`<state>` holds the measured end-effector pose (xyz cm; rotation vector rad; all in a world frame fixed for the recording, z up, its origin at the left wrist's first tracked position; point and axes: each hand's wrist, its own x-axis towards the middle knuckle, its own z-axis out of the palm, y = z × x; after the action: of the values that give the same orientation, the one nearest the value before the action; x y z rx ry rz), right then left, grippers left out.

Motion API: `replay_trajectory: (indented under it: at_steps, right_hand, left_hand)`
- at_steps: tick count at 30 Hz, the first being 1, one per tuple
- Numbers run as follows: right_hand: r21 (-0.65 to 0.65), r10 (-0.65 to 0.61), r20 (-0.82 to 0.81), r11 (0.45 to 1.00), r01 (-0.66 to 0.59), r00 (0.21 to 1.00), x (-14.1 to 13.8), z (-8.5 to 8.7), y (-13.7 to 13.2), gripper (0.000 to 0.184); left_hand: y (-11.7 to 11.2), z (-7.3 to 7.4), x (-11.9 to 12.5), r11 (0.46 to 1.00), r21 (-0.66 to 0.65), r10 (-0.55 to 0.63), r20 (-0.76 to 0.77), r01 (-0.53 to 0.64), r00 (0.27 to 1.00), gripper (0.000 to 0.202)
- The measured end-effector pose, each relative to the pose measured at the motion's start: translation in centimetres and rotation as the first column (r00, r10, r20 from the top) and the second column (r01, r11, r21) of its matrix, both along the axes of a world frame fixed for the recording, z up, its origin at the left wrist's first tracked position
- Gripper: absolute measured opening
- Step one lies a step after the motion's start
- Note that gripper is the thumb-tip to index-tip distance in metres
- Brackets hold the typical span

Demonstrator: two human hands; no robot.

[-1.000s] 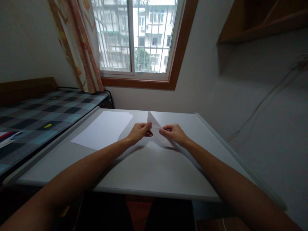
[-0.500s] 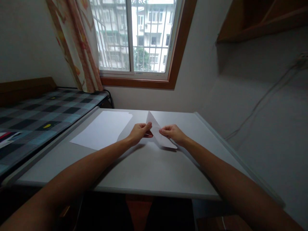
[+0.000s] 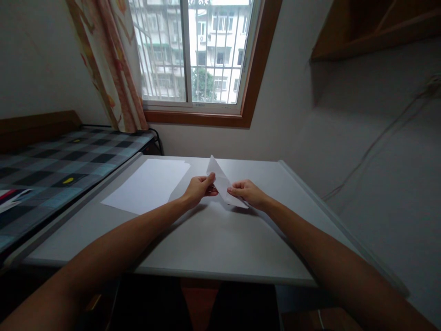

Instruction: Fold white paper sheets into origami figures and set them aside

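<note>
A folded white paper (image 3: pixel 222 183), pointed at its far end, is held between both hands just above the grey table (image 3: pixel 213 239). My left hand (image 3: pixel 199 188) pinches its left edge with thumb and fingers closed. From the right, my right hand (image 3: pixel 246 192) pinches it, fingers curled. The paper's near end hangs close to the tabletop.
A stack of flat white sheets (image 3: pixel 148 185) lies on the table's left part. A bed with a checked cover (image 3: pixel 58 161) stands along the left edge. Behind are a window (image 3: pixel 193 55) and curtain (image 3: pixel 110 69). A wall and cable run along the right.
The folded paper has lifted and tilted slightly, its near end drawn in toward my right hand. Both hands have kept their grip and barely shifted.
</note>
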<state>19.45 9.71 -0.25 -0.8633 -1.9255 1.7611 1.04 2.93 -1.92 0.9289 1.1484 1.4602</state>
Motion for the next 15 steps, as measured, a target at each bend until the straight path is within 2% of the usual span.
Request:
replay_trajectory:
  at_steps: [4,8,10,15]
  right_hand:
    - [-0.006,-0.069,-0.062,0.998,0.068,0.996,-0.26,-0.37,0.14,0.036]
    - [-0.033,-0.031,-0.142,0.999,0.027,0.989,-0.54,-0.39,-0.15,0.039]
    - [-0.034,-0.017,-0.131,0.999,0.013,0.991,-0.57,-0.20,-0.39,0.040]
    - [0.004,-0.035,-0.092,0.999,0.036,0.995,-0.43,0.10,-0.54,0.036]
  left_hand:
    - [-0.07,-0.10,0.30,0.995,-0.032,-0.097,0.006,0.097,0.995,0.036]
    - [-0.02,-0.12,0.44,0.999,0.003,-0.038,0.004,0.038,0.999,0.031]
    - [-0.10,0.03,0.48,0.999,0.030,-0.013,-0.019,0.014,1.000,0.032]
    - [-0.42,0.39,0.48,0.998,0.018,-0.061,-0.083,0.063,0.995,0.032]
